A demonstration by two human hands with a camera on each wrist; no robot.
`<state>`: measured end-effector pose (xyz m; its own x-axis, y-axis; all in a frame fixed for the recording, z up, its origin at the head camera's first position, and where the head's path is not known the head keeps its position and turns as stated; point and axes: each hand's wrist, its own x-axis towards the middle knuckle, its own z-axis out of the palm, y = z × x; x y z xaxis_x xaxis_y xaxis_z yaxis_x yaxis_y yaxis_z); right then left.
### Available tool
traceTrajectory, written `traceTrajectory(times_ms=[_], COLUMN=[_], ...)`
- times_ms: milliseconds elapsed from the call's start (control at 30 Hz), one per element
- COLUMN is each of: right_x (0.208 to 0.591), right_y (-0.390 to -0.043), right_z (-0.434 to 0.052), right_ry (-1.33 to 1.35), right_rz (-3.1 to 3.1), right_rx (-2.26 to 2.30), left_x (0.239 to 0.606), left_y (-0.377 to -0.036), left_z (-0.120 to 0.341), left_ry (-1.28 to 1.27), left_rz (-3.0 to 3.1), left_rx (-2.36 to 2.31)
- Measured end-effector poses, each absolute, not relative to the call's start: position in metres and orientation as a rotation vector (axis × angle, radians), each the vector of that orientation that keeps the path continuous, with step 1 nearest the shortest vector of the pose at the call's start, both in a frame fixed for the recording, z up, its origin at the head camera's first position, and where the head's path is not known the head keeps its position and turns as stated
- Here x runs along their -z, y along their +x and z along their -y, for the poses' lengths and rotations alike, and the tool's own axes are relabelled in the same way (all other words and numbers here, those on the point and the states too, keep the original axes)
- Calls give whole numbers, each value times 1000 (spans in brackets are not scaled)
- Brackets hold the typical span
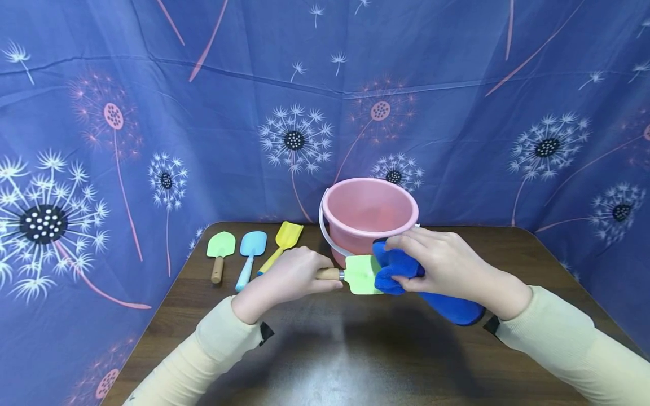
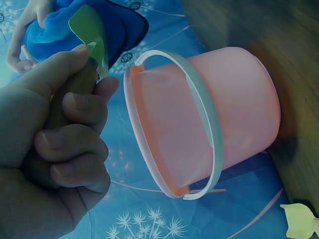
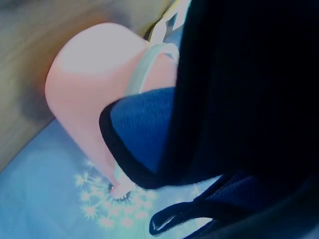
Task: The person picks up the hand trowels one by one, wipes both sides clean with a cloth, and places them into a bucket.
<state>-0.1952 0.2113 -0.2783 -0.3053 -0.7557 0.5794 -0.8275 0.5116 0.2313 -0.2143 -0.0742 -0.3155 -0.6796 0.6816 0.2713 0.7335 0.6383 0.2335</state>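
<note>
My left hand (image 1: 291, 276) grips the wooden handle of a light green toy shovel (image 1: 361, 274), held level just in front of a pink bucket (image 1: 369, 217). In the left wrist view the fingers (image 2: 75, 134) curl round the handle and the green blade (image 2: 89, 30) points toward the cloth. My right hand (image 1: 447, 268) holds a blue cloth (image 1: 393, 270) bunched against the right edge of the blade; the rest of the cloth (image 1: 454, 310) trails onto the table. The right wrist view shows mostly the dark blue cloth (image 3: 144, 129) with the bucket (image 3: 84, 69) behind.
Three more toy shovels lie at the table's back left: green (image 1: 220, 251), light blue (image 1: 250, 251) and yellow (image 1: 281, 242). The dark wooden table (image 1: 345, 349) is walled by a blue dandelion-print curtain (image 1: 152, 113). The bucket has a white handle (image 1: 327, 234).
</note>
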Motion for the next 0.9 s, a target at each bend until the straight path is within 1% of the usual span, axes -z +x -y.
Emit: traceTrajectory(times_ms=[167, 333, 900], right_x=[282, 285, 297], right_y=[-197, -197, -190], right_z=[-208, -205, -203], right_ry=[1260, 1309, 1414], right_rz=[2173, 2183, 2329], right_rx=[-209, -218, 27], left_x=[314, 313, 312], left_y=[-213, -212, -210], left_z=[71, 69, 64], left_ry=[-1194, -1192, -1229], left_rz=[2668, 2677, 2730], left_rx=[514, 555, 685])
